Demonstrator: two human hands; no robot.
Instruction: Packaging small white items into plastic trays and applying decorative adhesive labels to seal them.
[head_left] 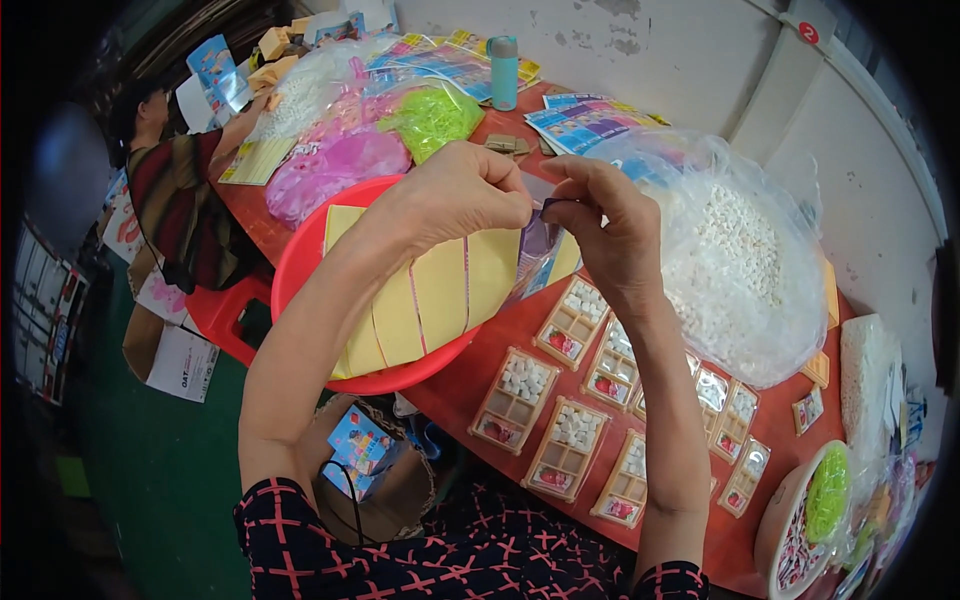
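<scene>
Fingers of both hands pinch a clear packet above the red table.

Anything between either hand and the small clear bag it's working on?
Nothing visible. Left hand and right hand both pinch the top edge of the small clear bag directly, held up above the red basin of yellow cards. The tan trays of white beads lie lower on the red table, apart.

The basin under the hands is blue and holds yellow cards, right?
Not quite: the head view shows the basin is red, not blue. It does hold yellow cards, under the left hand and right hand.
</scene>
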